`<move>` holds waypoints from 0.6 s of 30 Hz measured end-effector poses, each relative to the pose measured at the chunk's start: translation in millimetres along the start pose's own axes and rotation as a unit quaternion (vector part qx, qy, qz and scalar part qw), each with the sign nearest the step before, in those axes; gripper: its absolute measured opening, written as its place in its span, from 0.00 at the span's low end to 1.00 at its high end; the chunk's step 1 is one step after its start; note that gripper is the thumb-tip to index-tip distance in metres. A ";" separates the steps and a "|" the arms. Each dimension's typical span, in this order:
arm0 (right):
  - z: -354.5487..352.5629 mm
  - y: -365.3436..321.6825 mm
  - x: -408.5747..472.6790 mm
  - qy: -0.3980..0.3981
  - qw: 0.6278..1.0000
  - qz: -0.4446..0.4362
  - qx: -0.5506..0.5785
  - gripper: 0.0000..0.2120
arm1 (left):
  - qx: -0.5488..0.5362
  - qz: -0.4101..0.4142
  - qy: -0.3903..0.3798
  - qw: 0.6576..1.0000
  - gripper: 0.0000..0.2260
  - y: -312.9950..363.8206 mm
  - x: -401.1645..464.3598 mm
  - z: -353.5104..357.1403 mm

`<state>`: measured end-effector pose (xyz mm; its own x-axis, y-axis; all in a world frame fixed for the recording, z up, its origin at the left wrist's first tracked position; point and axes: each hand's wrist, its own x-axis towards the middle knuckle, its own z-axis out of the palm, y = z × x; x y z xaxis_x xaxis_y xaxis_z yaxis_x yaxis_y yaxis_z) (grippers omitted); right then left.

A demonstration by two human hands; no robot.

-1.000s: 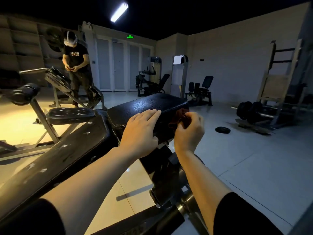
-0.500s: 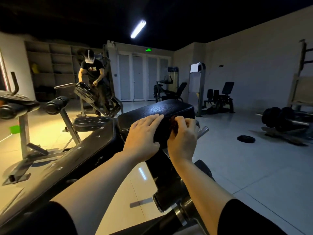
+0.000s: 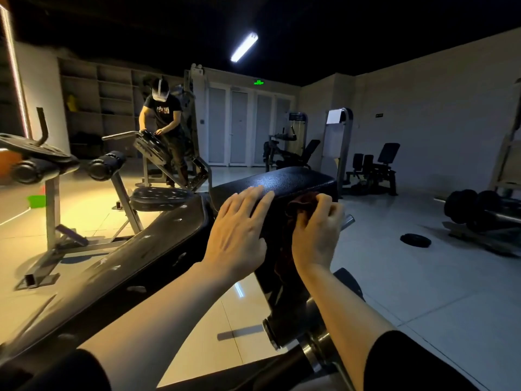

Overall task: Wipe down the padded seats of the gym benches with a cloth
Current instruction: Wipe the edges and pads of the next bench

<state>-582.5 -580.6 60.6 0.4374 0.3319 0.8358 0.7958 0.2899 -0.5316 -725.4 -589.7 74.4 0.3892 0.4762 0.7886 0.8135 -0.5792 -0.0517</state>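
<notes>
While the left hand [image 3: 238, 235] lies flat with straight fingers on the black padded seat [image 3: 293, 180], the right hand [image 3: 317, 231] curls around a dark red cloth [image 3: 303, 203] and presses it on the seat's near side. The seat is long, bumpy like leather, with round edges, and points away toward the far doors [image 3: 239, 127]. The soft cloth is bunched up.

A person [image 3: 165, 131] in a dark T-shirt bends over a machine at upper left. A weight plate [image 3: 415, 239] lies on the floor at right, near racked dumbbells [image 3: 469, 206]. A ceiling tube light [image 3: 244, 47] glows above.
</notes>
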 end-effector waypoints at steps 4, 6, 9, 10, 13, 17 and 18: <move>5.4 -12.8 -16.0 -0.104 0.983 -0.148 -0.022 0.17 | 0.051 -0.044 0.026 0.997 0.39 -13.1 -13.1 2.0; 6.7 -15.8 -19.4 -0.138 0.971 -0.193 -0.016 0.18 | 0.062 -0.051 0.006 0.997 0.42 -11.3 -20.2 6.2; 6.1 -11.9 -11.5 -0.083 0.985 -0.154 -0.003 0.16 | 0.055 -0.059 -0.006 0.997 0.42 -5.9 -33.6 11.2; 5.3 -10.0 -7.9 -0.053 0.992 -0.117 0.001 0.15 | 0.054 -0.064 -0.011 0.996 0.43 -6.2 -37.0 12.0; 5.1 -8.9 -6.4 -0.006 0.998 -0.057 -0.009 0.12 | 0.063 -0.069 -0.010 0.996 0.44 -12.0 -42.1 10.9; 9.8 -15.7 -20.7 -0.085 0.972 -0.215 -0.043 0.14 | 0.040 -0.052 -0.009 0.998 0.41 -17.6 -39.3 4.9; 10.3 -16.4 -21.8 -0.102 0.967 -0.232 -0.041 0.14 | 0.033 -0.050 -0.009 0.998 0.41 -18.4 -39.8 3.4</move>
<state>-609.4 -583.4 49.7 -0.0591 0.3550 0.9330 0.9207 0.3805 -0.0864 -754.4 -595.7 41.9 0.3120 0.5422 0.7802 0.8754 -0.4832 -0.0142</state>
